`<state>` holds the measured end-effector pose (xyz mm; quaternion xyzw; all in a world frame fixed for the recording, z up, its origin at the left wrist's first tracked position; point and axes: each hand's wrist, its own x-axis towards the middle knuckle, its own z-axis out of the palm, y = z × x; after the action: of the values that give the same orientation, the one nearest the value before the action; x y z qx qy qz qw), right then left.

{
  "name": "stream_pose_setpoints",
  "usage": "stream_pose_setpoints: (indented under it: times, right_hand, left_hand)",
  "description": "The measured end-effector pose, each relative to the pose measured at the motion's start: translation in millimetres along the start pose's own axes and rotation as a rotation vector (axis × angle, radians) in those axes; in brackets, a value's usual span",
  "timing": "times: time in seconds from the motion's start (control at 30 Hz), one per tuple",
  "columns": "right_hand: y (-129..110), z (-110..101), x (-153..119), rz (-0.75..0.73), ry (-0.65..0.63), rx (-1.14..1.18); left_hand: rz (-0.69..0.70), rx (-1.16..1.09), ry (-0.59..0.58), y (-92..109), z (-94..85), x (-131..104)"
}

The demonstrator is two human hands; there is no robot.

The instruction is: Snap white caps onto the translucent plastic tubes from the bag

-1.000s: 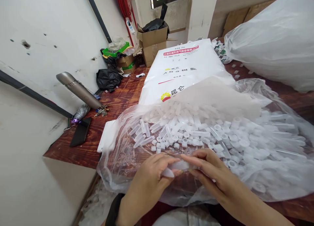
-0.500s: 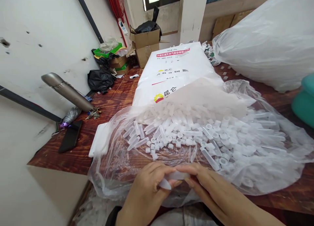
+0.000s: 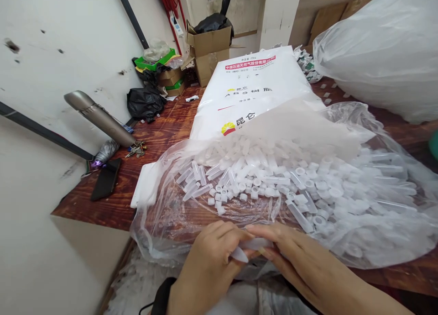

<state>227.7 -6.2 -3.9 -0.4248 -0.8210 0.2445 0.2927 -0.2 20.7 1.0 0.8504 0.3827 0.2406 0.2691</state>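
Observation:
My left hand (image 3: 212,255) is closed around a translucent plastic tube (image 3: 239,254), whose tapered end sticks out below the fingers. My right hand (image 3: 290,251) meets it at the fingertips, pinching a second translucent piece (image 3: 256,243) that spans between both hands; its far end is hidden by fingers. Beyond the hands, a clear plastic bag (image 3: 153,235) lies spread open with many loose tubes (image 3: 299,217) and small white caps and rings (image 3: 253,193) on it.
A white printed sack (image 3: 253,77) lies behind the pile. On the left are a phone (image 3: 106,180), keys (image 3: 137,149), a metal flask (image 3: 99,118) and a white flat object (image 3: 143,185). Cardboard boxes (image 3: 212,43) stand at the back; a large white bag (image 3: 383,59) fills the right.
The camera view has shifted, so the bench and its contents appear slightly higher and, on the left, farther right. Both hands keep nearly the same grip on the pieces.

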Motion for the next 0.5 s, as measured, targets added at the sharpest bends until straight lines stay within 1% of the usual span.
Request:
stream_pose_setpoints:
  times: [0.13, 0.2, 0.33, 0.43, 0.5]
  right_hand:
    - [0.2, -1.7, -0.6, 0.018, -0.007, -0.030]
    - [-1.1, -2.2, 0.1, 0.006, -0.016, -0.015]
    - [-5.1, 0.1, 1.5, 0.046, -0.002, -0.001]
    - [-8.5, 1.7, 5.6, -0.010, 0.010, -0.005]
    - [-7.6, 2.6, 13.1, -0.012, 0.002, 0.008]
  left_hand:
    - [0.015, -0.009, 0.008, -0.2, -0.4, -0.7]
    - [-0.014, -0.026, 0.000, -1.3, -1.0, -1.2]
    - [-0.067, -0.029, -0.020, -2.7, 0.1, -3.5]
    - [-0.042, 0.031, -0.039, -1.3, 1.3, -5.3]
    - [-0.006, 0.064, -0.069, -1.6, -2.1, -4.8]
